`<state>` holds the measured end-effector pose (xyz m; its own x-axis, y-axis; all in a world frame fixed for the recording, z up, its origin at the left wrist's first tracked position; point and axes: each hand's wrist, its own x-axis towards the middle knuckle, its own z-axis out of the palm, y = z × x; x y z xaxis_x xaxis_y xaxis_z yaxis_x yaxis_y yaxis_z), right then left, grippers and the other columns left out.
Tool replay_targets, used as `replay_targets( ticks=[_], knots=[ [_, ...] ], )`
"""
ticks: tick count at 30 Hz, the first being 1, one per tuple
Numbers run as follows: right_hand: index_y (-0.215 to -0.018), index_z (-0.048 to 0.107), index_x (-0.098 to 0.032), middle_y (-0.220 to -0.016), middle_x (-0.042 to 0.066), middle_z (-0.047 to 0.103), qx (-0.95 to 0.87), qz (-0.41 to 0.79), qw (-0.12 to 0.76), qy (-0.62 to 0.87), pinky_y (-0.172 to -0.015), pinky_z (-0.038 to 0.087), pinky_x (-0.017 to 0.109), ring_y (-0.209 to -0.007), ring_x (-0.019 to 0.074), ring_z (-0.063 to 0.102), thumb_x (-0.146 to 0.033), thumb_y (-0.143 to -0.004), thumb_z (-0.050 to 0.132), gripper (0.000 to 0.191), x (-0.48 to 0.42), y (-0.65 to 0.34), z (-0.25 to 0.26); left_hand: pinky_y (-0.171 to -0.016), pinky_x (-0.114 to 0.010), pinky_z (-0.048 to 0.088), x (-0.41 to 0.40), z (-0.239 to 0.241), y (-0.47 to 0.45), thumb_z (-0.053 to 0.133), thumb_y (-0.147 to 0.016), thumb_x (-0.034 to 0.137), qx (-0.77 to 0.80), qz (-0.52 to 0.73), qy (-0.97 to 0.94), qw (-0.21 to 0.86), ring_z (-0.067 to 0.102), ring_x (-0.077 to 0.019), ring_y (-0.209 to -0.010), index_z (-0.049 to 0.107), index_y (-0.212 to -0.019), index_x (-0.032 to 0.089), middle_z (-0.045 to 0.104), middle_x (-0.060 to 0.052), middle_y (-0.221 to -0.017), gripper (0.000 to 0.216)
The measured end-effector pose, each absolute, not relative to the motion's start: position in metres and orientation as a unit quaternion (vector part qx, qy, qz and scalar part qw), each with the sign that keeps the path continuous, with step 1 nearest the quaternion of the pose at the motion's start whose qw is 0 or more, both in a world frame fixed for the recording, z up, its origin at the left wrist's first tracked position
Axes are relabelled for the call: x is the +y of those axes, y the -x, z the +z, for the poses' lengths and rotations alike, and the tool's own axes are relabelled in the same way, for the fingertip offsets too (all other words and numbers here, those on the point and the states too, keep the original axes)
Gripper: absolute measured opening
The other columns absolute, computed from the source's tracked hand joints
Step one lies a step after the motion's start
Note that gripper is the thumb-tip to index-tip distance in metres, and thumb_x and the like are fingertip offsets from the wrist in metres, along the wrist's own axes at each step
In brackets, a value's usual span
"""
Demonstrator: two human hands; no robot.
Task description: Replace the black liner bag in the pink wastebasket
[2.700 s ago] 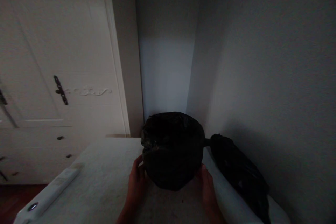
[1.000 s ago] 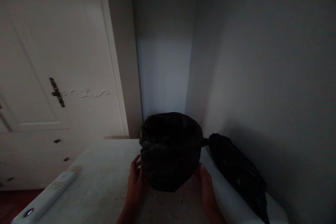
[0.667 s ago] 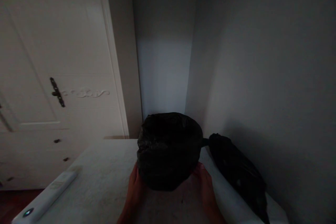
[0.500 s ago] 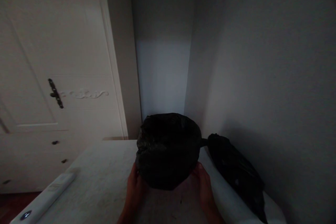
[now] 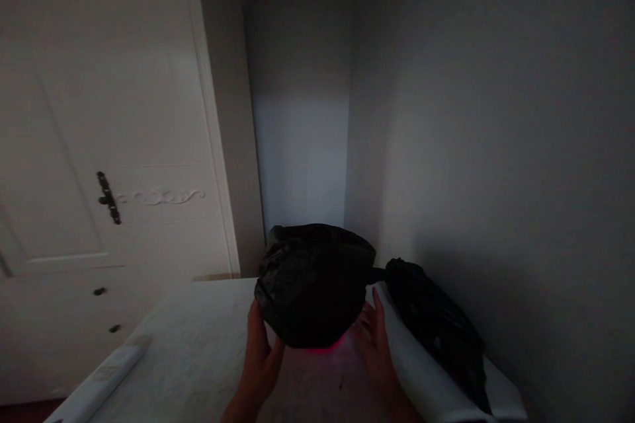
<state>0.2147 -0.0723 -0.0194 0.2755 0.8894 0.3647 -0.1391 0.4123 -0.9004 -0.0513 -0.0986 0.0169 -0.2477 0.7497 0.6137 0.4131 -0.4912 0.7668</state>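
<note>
A: What could go wrong, reading left to right?

B: The left hand (image 5: 260,357) grips the lower left of the rounded black bundle (image 5: 315,291), thumb in front; that thin-looking covering could slip if it is loose. The bundle is at centre, over the worktop (image 5: 193,337), with a pink glow (image 5: 325,347) at its lower edge; whether it is raised cannot be told. The right hand (image 5: 374,340), open with fingers parted, is at the lower right; contact is unclear, and uneven support might tip the bundle. A dark strip (image 5: 378,275) reaches toward the long black bundle (image 5: 436,330); if it joins them, a pull could drag both.

A: How many of each?

B: One white cabinet (image 5: 143,92), with one handle (image 5: 108,198) and two knobs (image 5: 100,291) in view; one pale bar (image 5: 106,380); two hands; two black bundles; one strip between them.
</note>
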Motion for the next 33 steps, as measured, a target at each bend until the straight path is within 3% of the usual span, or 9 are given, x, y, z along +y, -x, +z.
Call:
replay_targets(
  ticks=[3, 9, 17, 20, 25, 29, 33],
  knots=[
    [-0.167, 0.028, -0.039, -0.158, 0.011, 0.057, -0.482, 0.335, 0.704, 0.399, -0.108, 0.054, 0.051, -0.13, 0.0304, 0.066, -0.053, -0.09, 0.076, 0.092, -0.063, -0.217, 0.0, -0.129, -0.061, 0.029, -0.1, 0.049, 0.051, 0.066, -0.093, 0.051, 0.488, 0.629, -0.591, 0.13, 0.038, -0.0387, -0.156, 0.042, -0.157, 0.022, 0.045, -0.019, -0.164, 0.074],
    [-0.163, 0.04, -0.032, -0.167, 0.014, 0.046, -0.514, 0.292, 0.711, 0.38, -0.108, 0.053, 0.05, -0.131, 0.0301, 0.063, -0.055, -0.095, 0.068, 0.077, -0.051, -0.221, 0.034, -0.114, -0.052, 0.049, -0.102, 0.096, 0.043, 0.063, -0.094, 0.047, 0.482, 0.654, -0.573, 0.111, 0.058, -0.0324, -0.133, 0.049, -0.144, 0.022, 0.059, -0.016, -0.142, 0.058],
    [-0.163, 0.041, -0.029, -0.164, 0.015, 0.048, -0.574, 0.239, 0.689, 0.373, -0.113, 0.05, 0.054, -0.138, 0.0335, 0.058, -0.047, -0.083, 0.084, 0.092, -0.054, -0.228, 0.04, -0.107, -0.057, 0.049, -0.093, 0.137, 0.028, 0.067, -0.087, 0.042, 0.521, 0.615, -0.592, 0.001, 0.062, -0.0346, -0.12, 0.058, -0.131, 0.021, 0.066, -0.013, -0.125, 0.049],
    [-0.162, 0.041, -0.029, -0.162, 0.015, 0.051, -0.58, 0.235, 0.685, 0.373, -0.11, 0.053, 0.054, -0.136, 0.0338, 0.059, -0.044, -0.081, 0.086, 0.094, -0.057, -0.228, 0.045, -0.11, -0.06, 0.046, -0.087, 0.149, 0.022, 0.069, -0.084, 0.036, 0.548, 0.595, -0.587, -0.025, 0.059, -0.0372, -0.126, 0.057, -0.133, 0.021, 0.065, -0.014, -0.128, 0.053],
    [-0.167, 0.028, -0.031, -0.168, 0.016, 0.042, -0.566, 0.243, 0.692, 0.376, -0.109, 0.054, 0.054, -0.138, 0.0332, 0.057, -0.041, -0.08, 0.087, 0.105, -0.058, -0.225, 0.054, -0.109, -0.063, 0.045, -0.083, 0.164, 0.009, 0.066, -0.087, 0.036, 0.619, 0.547, -0.564, -0.014, 0.053, -0.0412, -0.136, 0.052, -0.141, 0.018, 0.059, -0.02, -0.143, 0.058],
    [-0.163, 0.037, -0.029, -0.161, 0.017, 0.051, -0.545, 0.249, 0.703, 0.383, -0.107, 0.055, 0.052, -0.134, 0.0315, 0.06, -0.044, -0.085, 0.081, 0.091, -0.054, -0.223, 0.061, -0.107, -0.064, 0.045, -0.079, 0.179, -0.002, 0.064, -0.089, 0.039, 0.639, 0.533, -0.555, -0.019, 0.053, -0.0415, -0.134, 0.053, -0.139, 0.018, 0.059, -0.019, -0.141, 0.055],
    [-0.152, 0.049, -0.025, -0.142, 0.016, 0.066, -0.527, 0.245, 0.703, 0.41, -0.093, 0.059, 0.044, -0.115, 0.0275, 0.068, -0.049, -0.091, 0.073, 0.071, -0.049, -0.221, 0.061, -0.111, -0.061, 0.044, -0.075, 0.187, -0.01, 0.065, -0.089, 0.037, 0.607, 0.568, -0.554, -0.048, 0.053, -0.0395, -0.133, 0.054, -0.137, 0.018, 0.061, -0.018, -0.137, 0.052]
  ],
)
